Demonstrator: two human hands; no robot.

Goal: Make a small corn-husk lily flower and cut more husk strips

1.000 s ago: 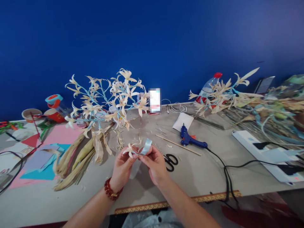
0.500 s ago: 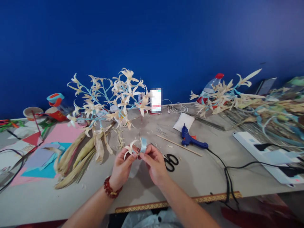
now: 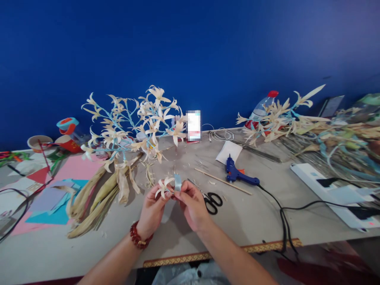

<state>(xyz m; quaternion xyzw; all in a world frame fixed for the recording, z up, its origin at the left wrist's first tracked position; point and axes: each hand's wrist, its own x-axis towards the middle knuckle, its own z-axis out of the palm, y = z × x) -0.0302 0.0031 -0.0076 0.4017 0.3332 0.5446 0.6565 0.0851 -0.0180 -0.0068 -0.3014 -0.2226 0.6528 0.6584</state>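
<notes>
My left hand (image 3: 156, 204), with a red bead bracelet at the wrist, pinches a cream artificial flower (image 3: 164, 187) near its base, its curled petals facing up and left. Close beside it, my right hand (image 3: 191, 202) has thumb and fingers closed on a light blue tape strip (image 3: 177, 182) that stands up between the hands. The two hands nearly touch where the flower's stem meets the tape; the stem itself is mostly hidden by fingers. Just right of my right hand lie black-handled scissors (image 3: 212, 203), their blades partly covered by that hand.
A blue glue gun (image 3: 239, 173) and a thin wooden stick (image 3: 224, 182) lie to the right, near a white power strip (image 3: 311, 198) with black cables. Finished flower branches (image 3: 130, 118) stand at back left. Dried husks (image 3: 97, 198) and coloured paper (image 3: 47, 213) lie left.
The flower has turned in my left hand, so its petals now show more fully. The blue tape's upper end has bent over. Both hands stay in nearly the same place.
</notes>
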